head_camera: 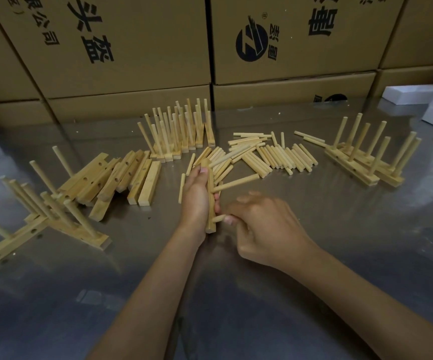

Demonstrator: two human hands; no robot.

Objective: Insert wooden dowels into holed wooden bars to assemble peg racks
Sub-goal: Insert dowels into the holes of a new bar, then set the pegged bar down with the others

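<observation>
My left hand [196, 198] grips a holed wooden bar [211, 203] held nearly upright over the steel table [314, 255]. One dowel [236, 183] sticks out of the bar's upper part toward the right. My right hand [259, 227] pinches a second dowel [219, 218] whose tip sits at the bar's lower hole. A loose pile of dowels [267, 154] lies just beyond my hands. Bare holed bars [121, 178] lie stacked to the left.
Finished peg racks stand at the back centre [181, 131], at the right [366, 157] and at the near left [46, 211]. Cardboard boxes [132, 48] wall off the table's far edge. White foam blocks [413, 93] sit at the far right.
</observation>
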